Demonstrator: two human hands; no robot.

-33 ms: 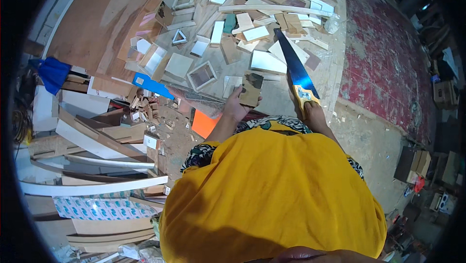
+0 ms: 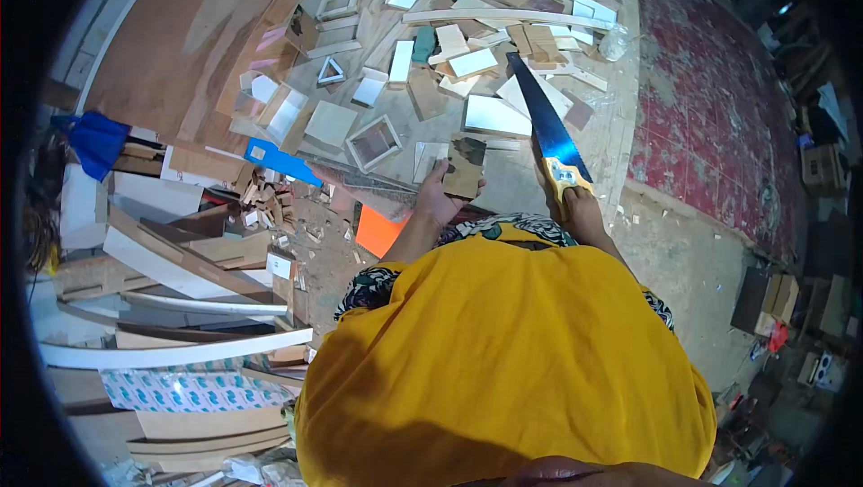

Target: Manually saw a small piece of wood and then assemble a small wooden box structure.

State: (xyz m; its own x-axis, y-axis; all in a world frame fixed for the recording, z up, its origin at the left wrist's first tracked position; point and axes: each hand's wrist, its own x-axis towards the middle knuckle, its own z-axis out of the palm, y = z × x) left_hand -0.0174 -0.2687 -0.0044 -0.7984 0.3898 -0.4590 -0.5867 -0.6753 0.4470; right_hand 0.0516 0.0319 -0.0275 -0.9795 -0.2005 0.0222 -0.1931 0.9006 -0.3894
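My left hand is closed around a small flat wooden block with dark stains on its upper part, thumb on one edge and fingertips at the other. The block is at the near edge of the worktable. In my right hand is the yellow handle of a handsaw. Its dark blue blade points away from me and slants to the left, over the right side of the table. The saw and the block are apart. A small square wooden frame and a white-faced block lie just beyond my hands.
Many wood offcuts and long thin strips cover the table's far part. A large brown board stretches along the far left. Curved wooden pieces are stacked at the left. Dusty red flooring and cardboard boxes are at the right.
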